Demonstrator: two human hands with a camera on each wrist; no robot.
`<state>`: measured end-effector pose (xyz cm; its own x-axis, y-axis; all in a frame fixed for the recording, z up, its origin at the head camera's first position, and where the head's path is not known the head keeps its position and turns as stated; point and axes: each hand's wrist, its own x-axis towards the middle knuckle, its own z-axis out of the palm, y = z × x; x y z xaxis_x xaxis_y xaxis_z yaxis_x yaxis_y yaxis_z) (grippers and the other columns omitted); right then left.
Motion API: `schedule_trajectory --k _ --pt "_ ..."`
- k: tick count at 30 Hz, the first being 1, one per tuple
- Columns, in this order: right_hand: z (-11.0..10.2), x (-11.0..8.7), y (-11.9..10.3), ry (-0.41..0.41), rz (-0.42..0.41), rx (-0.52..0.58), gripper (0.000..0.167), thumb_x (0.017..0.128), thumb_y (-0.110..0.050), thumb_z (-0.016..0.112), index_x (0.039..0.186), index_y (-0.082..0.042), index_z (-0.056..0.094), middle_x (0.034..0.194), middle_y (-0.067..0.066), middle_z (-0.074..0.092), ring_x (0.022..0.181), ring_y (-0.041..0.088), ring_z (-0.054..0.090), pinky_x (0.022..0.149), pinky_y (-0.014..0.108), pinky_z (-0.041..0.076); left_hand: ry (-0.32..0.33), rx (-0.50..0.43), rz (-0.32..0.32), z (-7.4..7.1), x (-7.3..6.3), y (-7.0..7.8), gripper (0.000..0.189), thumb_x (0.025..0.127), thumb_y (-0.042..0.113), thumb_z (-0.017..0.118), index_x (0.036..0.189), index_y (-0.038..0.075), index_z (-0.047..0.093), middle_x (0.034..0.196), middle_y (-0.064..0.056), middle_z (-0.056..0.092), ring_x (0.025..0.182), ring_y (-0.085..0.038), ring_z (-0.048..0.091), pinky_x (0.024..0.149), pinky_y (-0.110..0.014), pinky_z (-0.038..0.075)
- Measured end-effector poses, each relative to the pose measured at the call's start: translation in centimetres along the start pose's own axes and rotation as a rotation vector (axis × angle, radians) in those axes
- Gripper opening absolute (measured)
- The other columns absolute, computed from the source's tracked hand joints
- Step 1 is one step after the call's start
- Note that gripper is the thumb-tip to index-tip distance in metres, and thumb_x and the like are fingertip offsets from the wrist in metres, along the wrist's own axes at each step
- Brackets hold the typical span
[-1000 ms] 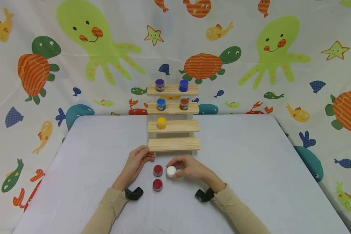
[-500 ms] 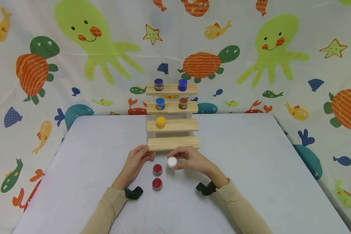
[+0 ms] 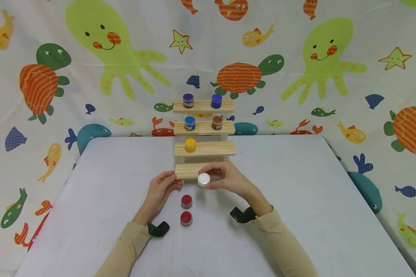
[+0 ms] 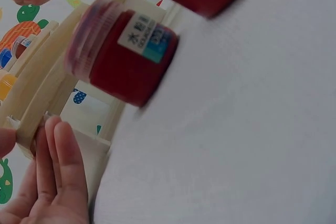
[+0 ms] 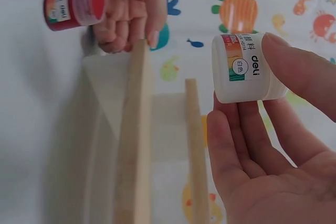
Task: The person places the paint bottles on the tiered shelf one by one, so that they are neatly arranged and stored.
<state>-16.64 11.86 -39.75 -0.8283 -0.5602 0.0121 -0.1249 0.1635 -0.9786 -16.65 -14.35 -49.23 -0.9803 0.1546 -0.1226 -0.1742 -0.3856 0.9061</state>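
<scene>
My right hand (image 3: pixel 228 179) pinches a white paint jar (image 3: pixel 203 180) between thumb and fingers, raised off the table in front of the lowest step of a wooden tiered rack (image 3: pixel 187 171). The right wrist view shows the labelled side of this jar (image 5: pixel 241 66). At the left end of that lowest step, my left hand (image 3: pixel 162 190) grips the board's corner, thumb above and fingers below, as the left wrist view shows the fingers (image 4: pixel 65 156). Two red paint jars (image 3: pixel 186 201) (image 3: pixel 186 218) stand on the table between my forearms.
Higher on the rack stand a yellow jar (image 3: pixel 190 145), a blue jar (image 3: pixel 190 123), a brown jar (image 3: pixel 217 122), a purple jar (image 3: pixel 188 100) and a dark blue jar (image 3: pixel 216 100). A patterned curtain (image 3: pixel 201 38) hangs behind the white table (image 3: pixel 291 192).
My right hand has lifted the white paint jar from beside the red jars and carried it away from me to the rack's lowest step. The left hand has stayed at the rack's corner.
</scene>
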Motion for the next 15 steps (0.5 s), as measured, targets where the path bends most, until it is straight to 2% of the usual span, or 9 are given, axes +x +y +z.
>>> schedule_trajectory --k 6,11,15 --pt "-0.2 0.4 -1.0 0.055 -0.019 -0.018 0.034 0.085 -0.003 0.075 0.118 -0.005 0.068 0.117 0.007 0.066 0.108 0.025 0.059 0.104 0.047 0.046 0.003 -0.005 0.031 0.0 0.0 0.0 0.019 0.1 0.005 0.059 0.114 -0.006 0.056 0.09 -0.01 0.07 0.082 -0.019 0.068 0.078 -0.029 0.059" --pt "-0.3 0.7 -1.9 0.099 -0.022 -0.018 0.035 0.084 -0.004 0.075 0.118 -0.005 0.068 0.118 0.007 0.065 0.109 0.026 0.058 0.106 0.047 0.045 -0.002 -0.01 0.047 -0.1 0.0 -0.1 0.015 0.099 0.005 0.059 0.112 -0.003 0.057 0.09 -0.009 0.07 0.082 -0.019 0.068 0.077 -0.029 0.059" --pt "-0.5 0.9 -2.6 0.143 -0.046 -0.028 0.035 0.084 -0.005 0.077 0.118 -0.004 0.068 0.117 0.007 0.065 0.108 0.025 0.059 0.104 0.044 0.047 -0.004 -0.006 0.046 -0.2 0.0 -0.2 0.02 0.1 0.005 0.059 0.116 -0.006 0.055 0.091 -0.009 0.069 0.083 -0.019 0.067 0.077 -0.028 0.058"
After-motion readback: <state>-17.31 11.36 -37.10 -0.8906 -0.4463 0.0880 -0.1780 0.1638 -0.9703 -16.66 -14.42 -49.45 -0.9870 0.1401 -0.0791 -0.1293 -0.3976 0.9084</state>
